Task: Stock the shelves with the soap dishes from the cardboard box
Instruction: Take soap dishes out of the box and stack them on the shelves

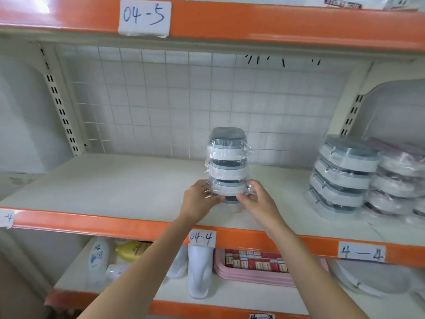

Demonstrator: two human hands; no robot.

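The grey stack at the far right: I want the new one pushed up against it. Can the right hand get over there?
Probably yes. The shelf board is bare between the right hand and the grey stack, though that hand now holds the wrapped stack.

Single head-worn view, wide-angle, facing forward and slightly down, close to shelf (115, 183) at frame centre.

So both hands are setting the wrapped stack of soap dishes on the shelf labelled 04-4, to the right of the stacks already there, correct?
Not quite. In the head view the left hand and right hand hold the wrapped stack of soap dishes on the shelf labelled 04-4, but to the left of the stacks already there.
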